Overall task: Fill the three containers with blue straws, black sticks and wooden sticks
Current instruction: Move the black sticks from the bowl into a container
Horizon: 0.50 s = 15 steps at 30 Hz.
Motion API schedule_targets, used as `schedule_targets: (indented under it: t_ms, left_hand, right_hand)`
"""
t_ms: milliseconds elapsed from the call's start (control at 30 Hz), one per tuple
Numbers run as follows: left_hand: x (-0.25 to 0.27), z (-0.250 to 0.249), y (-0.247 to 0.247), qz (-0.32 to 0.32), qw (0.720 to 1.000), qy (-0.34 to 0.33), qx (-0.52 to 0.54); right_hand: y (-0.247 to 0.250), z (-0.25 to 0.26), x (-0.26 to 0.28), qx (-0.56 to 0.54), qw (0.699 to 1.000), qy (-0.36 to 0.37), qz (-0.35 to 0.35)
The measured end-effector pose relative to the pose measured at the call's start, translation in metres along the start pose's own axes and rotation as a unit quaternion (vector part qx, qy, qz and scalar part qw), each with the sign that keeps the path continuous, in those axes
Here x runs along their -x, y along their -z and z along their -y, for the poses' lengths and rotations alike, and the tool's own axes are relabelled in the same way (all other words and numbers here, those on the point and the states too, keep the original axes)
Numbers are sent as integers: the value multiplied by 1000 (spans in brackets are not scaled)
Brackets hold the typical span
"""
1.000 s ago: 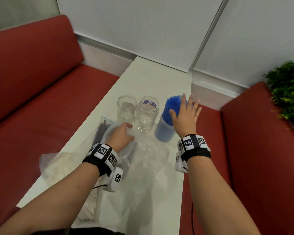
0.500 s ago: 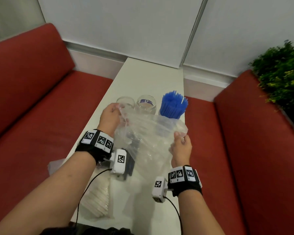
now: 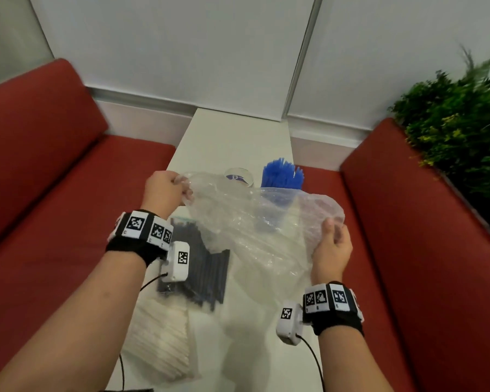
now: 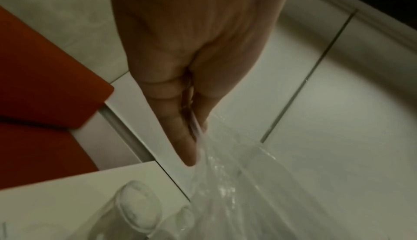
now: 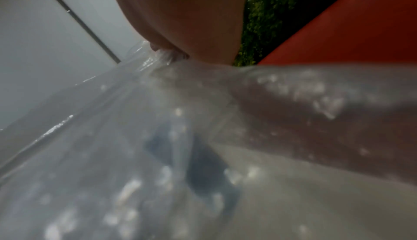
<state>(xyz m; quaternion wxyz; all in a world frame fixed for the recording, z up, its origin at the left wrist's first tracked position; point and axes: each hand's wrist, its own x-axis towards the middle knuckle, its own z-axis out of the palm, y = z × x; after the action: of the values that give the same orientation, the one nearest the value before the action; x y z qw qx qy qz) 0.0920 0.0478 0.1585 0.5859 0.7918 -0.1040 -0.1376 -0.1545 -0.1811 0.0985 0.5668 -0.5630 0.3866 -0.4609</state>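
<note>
A: Left hand (image 3: pixel 164 190)?
B: Raised over the far left part of the white table (image 3: pixel 232 137), fingers and thumb pinching one corner of a clear plastic bag (image 3: pixel 255 222). Same pinch plain in the wrist view (image 4: pixel 194 131), film running out between thumb and fingers.

A: Right hand (image 3: pixel 333 250)?
B: Nearer, out over the table's right edge, pinching the opposite edge of the same bag. Bag stretched crumpled between both hands, held up off the table. Contents not made out.

A: Blue straws (image 3: pixel 282 174)?
B: Standing upright in a container at the far right of the table, tops fanned out, lower part veiled behind the bag.

A: Other containers?
B: One glass jar (image 3: pixel 239 176) just left of the straws, only the rim clear above the bag. Another glass jar (image 4: pixel 137 208) below the left hand in the wrist view.

A: Black sticks (image 3: pixel 204 267)?
B: Lying in a flat clear packet on the table, under the left wrist.

A: Wooden sticks (image 3: pixel 161 338)?
B: Pale bundle in a clear wrap at the near left corner, touching the black packet's near end.

A: Surroundings?
B: Red bench seats (image 3: pixel 54 222) on both sides, green plant (image 3: pixel 458 123) at far right.
</note>
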Motion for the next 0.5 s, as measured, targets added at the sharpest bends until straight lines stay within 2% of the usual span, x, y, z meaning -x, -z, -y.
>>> schedule_targets:
  t_ms: [67, 133, 167, 200, 233, 267, 300, 333, 367, 400, 433, 467, 500]
  left_hand:
    - [-1, -7, -3, -9, 987, 38, 154]
    - [1, -17, -13, 7, 931, 117, 347]
    - [2, -23, -18, 17, 901, 154, 406]
    - [4, -27, -23, 28, 889, 172, 423]
    - [5, -31, -28, 38, 909, 156, 384]
    - [8, -34, -34, 51, 947, 110, 298]
    - [12, -37, -38, 75, 979, 45, 186]
    - [16, -40, -43, 106, 991, -20, 82]
    - [22, -43, -48, 148, 987, -64, 5]
    - [27, -48, -52, 204, 974, -88, -42]
    - [31, -51, -55, 266, 957, -98, -64]
    - [35, -54, -58, 327, 937, -101, -71]
    - [39, -57, -61, 377, 918, -107, -68]
  right_hand:
    - [0, -4, -2, 3, 1000, 3, -23]
    - [-1, -15, 1, 28, 999, 3, -45]
    - [0, -25, 3, 49, 998, -11, -47]
    - [3, -34, 5, 84, 995, -42, -37]
    - [7, -44, 7, 134, 987, -91, -14]
    - [11, -51, 9, 191, 969, -156, 14]
    - [13, -53, 9, 250, 943, -217, 40]
    - [14, -49, 8, 291, 926, -235, 54]
    - [14, -41, 3, 297, 932, -196, 67]
    - [10, -27, -2, 278, 948, -118, 96]
    - [3, -9, -8, 234, 959, -37, 156]
    - [-6, 10, -13, 187, 951, 19, 244]
    - [-16, 27, -18, 166, 925, 47, 339]
